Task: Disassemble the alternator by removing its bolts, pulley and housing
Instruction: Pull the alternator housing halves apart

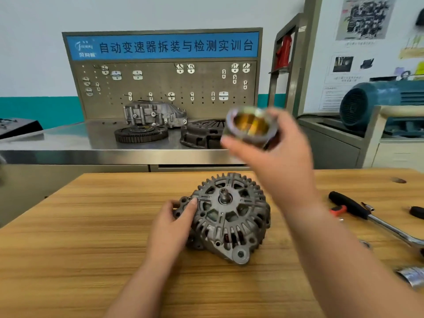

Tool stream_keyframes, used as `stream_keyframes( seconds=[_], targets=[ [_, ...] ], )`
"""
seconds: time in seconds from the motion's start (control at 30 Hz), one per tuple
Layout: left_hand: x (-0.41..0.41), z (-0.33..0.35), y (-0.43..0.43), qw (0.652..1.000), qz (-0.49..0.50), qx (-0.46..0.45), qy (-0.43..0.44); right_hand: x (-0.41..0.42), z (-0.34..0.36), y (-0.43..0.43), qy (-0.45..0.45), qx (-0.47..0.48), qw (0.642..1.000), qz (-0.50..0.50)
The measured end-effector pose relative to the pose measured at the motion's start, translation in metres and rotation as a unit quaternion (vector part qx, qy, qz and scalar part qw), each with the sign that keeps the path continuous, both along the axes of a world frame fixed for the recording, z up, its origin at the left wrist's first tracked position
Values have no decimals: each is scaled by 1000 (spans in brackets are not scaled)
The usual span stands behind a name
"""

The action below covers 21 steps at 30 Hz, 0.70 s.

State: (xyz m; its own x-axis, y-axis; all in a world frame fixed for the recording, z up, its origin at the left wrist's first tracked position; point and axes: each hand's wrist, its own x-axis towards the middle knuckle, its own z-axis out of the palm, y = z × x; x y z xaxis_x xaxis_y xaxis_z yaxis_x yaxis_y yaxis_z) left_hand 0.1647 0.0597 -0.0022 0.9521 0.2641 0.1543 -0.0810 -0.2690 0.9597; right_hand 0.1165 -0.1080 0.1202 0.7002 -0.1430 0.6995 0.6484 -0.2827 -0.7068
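Gripping ribbed grey cast-metal alternator [229, 216] by its rim with left hand [176, 218]; holding gold-tinted metal pulley [250, 125] in right hand [275, 157]. Likely heavy, rigid; best steadied by outer ribs.

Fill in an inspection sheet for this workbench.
Surface: wooden table, grain showing.
Job's things: alternator lies on the table, bare shaft upward; pulley off, held above it, blurred.
Clutter: ratchet wrench and a shiny metal piece at the right edge.
Hands: left hand grips the alternator's left side; right hand holds the pulley.
Cables: nothing seen on the table.
Surroundings: steel bench with pegboard, gearbox housing, ring gear, clutch cover; motor at right.
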Motion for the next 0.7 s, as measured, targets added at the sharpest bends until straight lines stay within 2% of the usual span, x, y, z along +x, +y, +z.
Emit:
stream_keyframes(
  seconds=[0.1, 0.17, 0.23, 0.3, 0.37, 0.43, 0.5, 0.6, 0.7],
  targets=[
    [-1, -1, 5, 999, -14, -13, 32, 1, 47, -31, 27, -18, 999, 32],
    [-1, -3, 7, 999, -15, -38, 35, 11, 48, -52, 99, -114, 988, -18],
    [1, -4, 7, 998, -18, -59, 31, 27, 26, -68, 188, -243, 946, -99],
    [4, -5, 6, 996, -28, -72, 32, 44, -8, -84, 277, -337, 889, -140],
    [6, -6, 6, 996, -42, -76, 30, 58, -41, -98, 350, -395, 837, -144],
    [7, -6, 6, 996, -52, -74, 23, 67, -65, -109, 387, -419, 811, -132],
    [6, -6, 6, 995, -58, -74, 17, 71, -81, -116, 400, -413, 810, -116],
    [5, -5, 6, 995, -67, -78, 12, 74, -101, -121, 421, -350, 831, -94],
    [5, -4, 6, 994, -73, -83, 10, 74, -115, -120, 417, -314, 844, -122]
  ],
)
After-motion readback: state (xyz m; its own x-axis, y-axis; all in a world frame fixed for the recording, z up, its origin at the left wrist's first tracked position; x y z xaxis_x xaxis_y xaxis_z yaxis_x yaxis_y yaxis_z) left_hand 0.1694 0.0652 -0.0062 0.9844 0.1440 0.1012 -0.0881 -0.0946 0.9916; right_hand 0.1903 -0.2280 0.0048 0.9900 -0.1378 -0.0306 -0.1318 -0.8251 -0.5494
